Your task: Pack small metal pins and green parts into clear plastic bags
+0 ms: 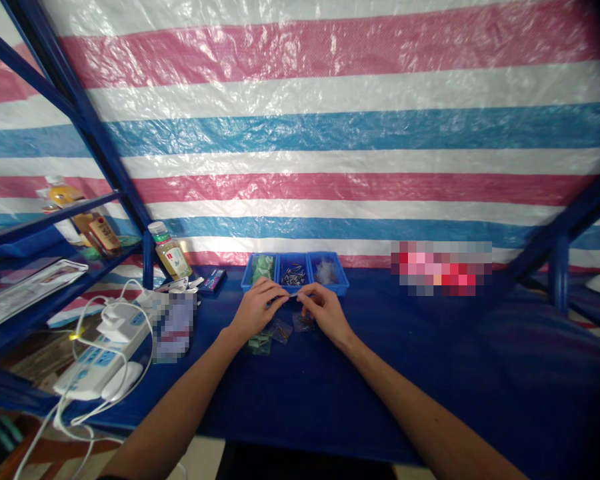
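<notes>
My left hand (257,308) and my right hand (324,310) meet over the blue table (390,373), fingertips pinched together on a small thin piece (295,296) held between them. Just behind the hands stand three small blue bins: one (263,269) with green bits, one (293,273) with dark metal parts, one (328,271) with clear bits. Small clear bags (282,329) lie on the table under my hands, one with green contents (260,343).
A white power strip (105,353) with cables lies at the left table edge. A drink bottle (170,252) stands near the blue shelf frame (105,153), with more bottles (87,223) on the shelf. A striped tarp (330,133) hangs behind.
</notes>
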